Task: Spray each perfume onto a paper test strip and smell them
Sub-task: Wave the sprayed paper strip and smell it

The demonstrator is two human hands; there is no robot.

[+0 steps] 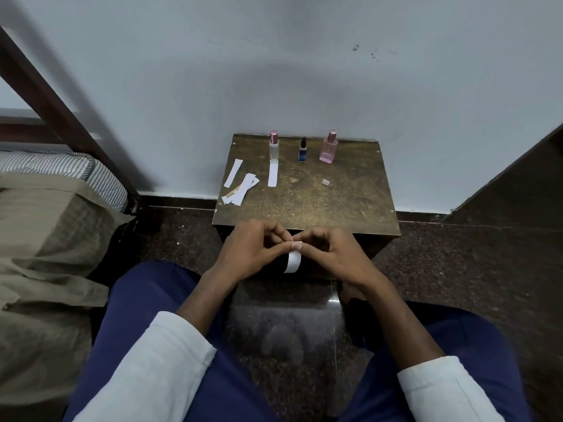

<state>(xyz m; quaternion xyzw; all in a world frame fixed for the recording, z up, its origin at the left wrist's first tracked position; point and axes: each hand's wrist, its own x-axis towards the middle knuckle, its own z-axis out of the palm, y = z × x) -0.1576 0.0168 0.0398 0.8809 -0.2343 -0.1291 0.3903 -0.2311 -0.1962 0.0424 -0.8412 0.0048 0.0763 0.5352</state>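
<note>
both hands (pixel 297 254) curled, fingers (pixel 297 245) pinching paper strip (pixel 293 262)

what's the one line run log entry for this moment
hands: left hand and right hand pinch paper strip | bottles: three perfume bottles untouched on table | step: pre-spray

Dim, soft shadows, edges warped.

Pink bottle (pixel 328 148), white strip (pixel 293 261)
</note>
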